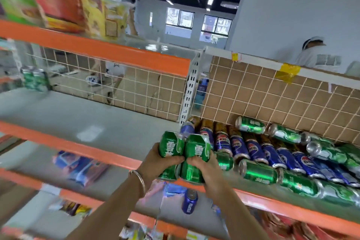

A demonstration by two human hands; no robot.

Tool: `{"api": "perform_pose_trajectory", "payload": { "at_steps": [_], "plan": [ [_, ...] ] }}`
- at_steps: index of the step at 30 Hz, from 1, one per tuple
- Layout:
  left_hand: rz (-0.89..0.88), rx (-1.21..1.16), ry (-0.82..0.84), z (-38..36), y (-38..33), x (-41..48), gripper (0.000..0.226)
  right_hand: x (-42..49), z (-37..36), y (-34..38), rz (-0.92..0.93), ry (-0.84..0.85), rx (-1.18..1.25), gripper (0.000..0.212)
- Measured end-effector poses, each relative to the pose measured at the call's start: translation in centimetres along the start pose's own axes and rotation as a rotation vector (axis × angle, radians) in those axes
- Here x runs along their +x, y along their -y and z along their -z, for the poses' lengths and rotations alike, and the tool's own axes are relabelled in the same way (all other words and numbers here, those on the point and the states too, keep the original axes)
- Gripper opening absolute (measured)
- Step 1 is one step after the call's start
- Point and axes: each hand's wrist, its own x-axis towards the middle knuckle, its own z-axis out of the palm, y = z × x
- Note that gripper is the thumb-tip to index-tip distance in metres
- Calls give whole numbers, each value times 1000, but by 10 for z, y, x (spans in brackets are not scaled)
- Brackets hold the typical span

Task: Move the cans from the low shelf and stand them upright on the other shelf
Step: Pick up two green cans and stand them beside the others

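My left hand (158,163) grips one green can (170,145) and my right hand (204,169) grips another green can (196,149); the two cans touch side by side at the left end of the right shelf (272,198). On that shelf lie several green cans (259,173) and a row of blue cans (255,148), all on their sides. Left of my hands is the grey shelf (78,115) with an orange front edge. Upright green cans (35,80) stand at its far left, blurred.
A white perforated upright post (190,91) separates the two shelf units. Wire mesh backs both shelves. Boxes (58,11) fill the top shelf. A blue can (189,201) lies on a lower shelf under my hands. A person in white (315,54) stands behind the right shelf.
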Motion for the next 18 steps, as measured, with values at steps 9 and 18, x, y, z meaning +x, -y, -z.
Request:
{"api": "perform_pose_trajectory", "payload": {
  "at_steps": [9, 18],
  "plan": [
    [28, -95, -277, 103, -30, -67, 48, -1, -119, -3, -70, 255, 52, 67],
    [79, -100, -501, 252, -54, -113, 35, 13, -279, -26, -147, 448, 24, 79]
  ]
}}
